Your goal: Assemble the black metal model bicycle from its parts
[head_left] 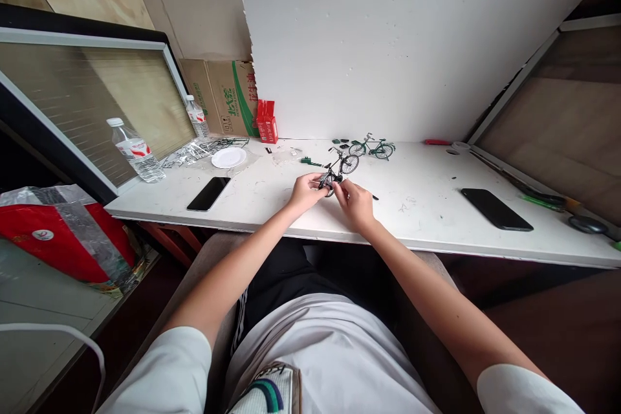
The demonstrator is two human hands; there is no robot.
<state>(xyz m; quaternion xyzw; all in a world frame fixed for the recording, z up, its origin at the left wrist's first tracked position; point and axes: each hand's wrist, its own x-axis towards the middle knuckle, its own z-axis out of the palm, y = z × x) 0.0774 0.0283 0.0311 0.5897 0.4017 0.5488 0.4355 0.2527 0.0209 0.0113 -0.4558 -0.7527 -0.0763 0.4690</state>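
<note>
Between my hands, near the table's front edge, is a small black model bicycle (348, 163), tilted up with one spoked wheel away from me. My left hand (306, 194) grips its near wheel from the left. The fingers of my right hand (356, 202) are pinched together at the same near end; a tiny part there may be held, but it is too small to make out. A green model bicycle (372, 148) stands upright farther back. A small green part (310, 162) lies left of the black bicycle.
A white plate (228, 157) lies at left among part frames (194, 150). Phones lie left (209, 194) and right (497, 209). Two water bottles (138, 152) and a red box (267, 121) stand at left. A white board (388, 52) rises behind; a mouse (587, 224) sits far right.
</note>
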